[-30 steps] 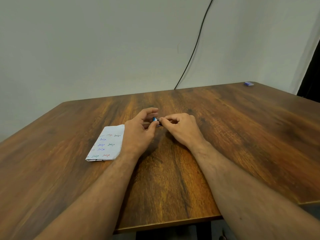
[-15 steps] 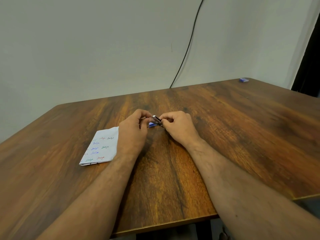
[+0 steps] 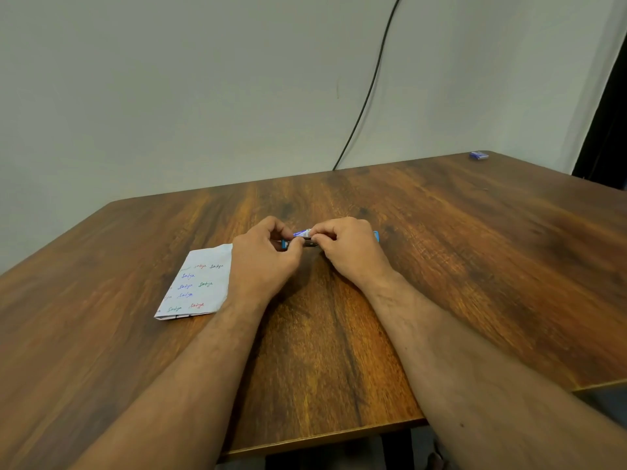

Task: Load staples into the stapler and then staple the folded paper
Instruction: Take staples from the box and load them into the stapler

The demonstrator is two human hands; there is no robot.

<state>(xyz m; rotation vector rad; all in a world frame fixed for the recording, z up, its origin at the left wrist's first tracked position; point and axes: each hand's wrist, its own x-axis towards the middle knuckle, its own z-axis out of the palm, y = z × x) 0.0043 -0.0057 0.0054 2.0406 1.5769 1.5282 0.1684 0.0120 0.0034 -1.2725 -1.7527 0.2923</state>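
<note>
Folded paper (image 3: 200,286) handwritten "Satya" repeatedly, left hand (image 3: 263,262) and right hand (image 3: 349,249) both pinching blue stapler (image 3: 307,239)

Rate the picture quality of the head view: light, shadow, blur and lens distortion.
Head view: soft, even light with no harsh glare; faint shadows under the hands on the table. Wide-angle bending curves the table's far edge and the wall cable. The left hand and right hand are sharp, but the stapler between them is small and mostly hidden.
</note>
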